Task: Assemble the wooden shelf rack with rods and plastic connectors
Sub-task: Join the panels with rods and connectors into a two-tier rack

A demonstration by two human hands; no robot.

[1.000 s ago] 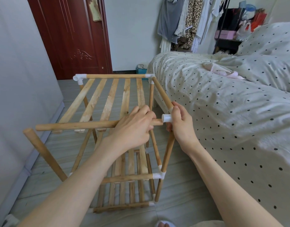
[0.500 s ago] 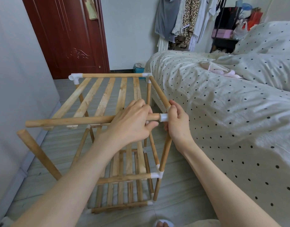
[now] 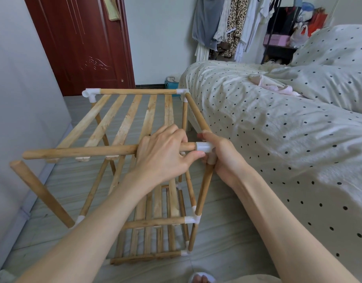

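Note:
The wooden shelf rack (image 3: 147,222) stands on the floor in front of me, with slatted shelves and white plastic corner joints. My left hand (image 3: 163,154) grips a loose horizontal rod (image 3: 80,152) near its right end. That end sits in the mouth of a white plastic connector (image 3: 204,147) at the near right top corner. My right hand (image 3: 223,156) holds this connector from the right, atop the near right upright (image 3: 203,199). The rod's left end hangs free above a bare leaning upright (image 3: 41,193). A far white connector (image 3: 91,93) has an open socket.
A bed with a dotted cover (image 3: 278,139) runs close along the rack's right side. A pale wall (image 3: 22,88) is on the left, a dark red door (image 3: 82,41) behind. Clothes hang at the back (image 3: 223,27). My slipper toe (image 3: 201,278) shows at the bottom.
The rod's right end has moved right into the white connector. My right hand shifted its grip on the connector, and the view moved slightly closer.

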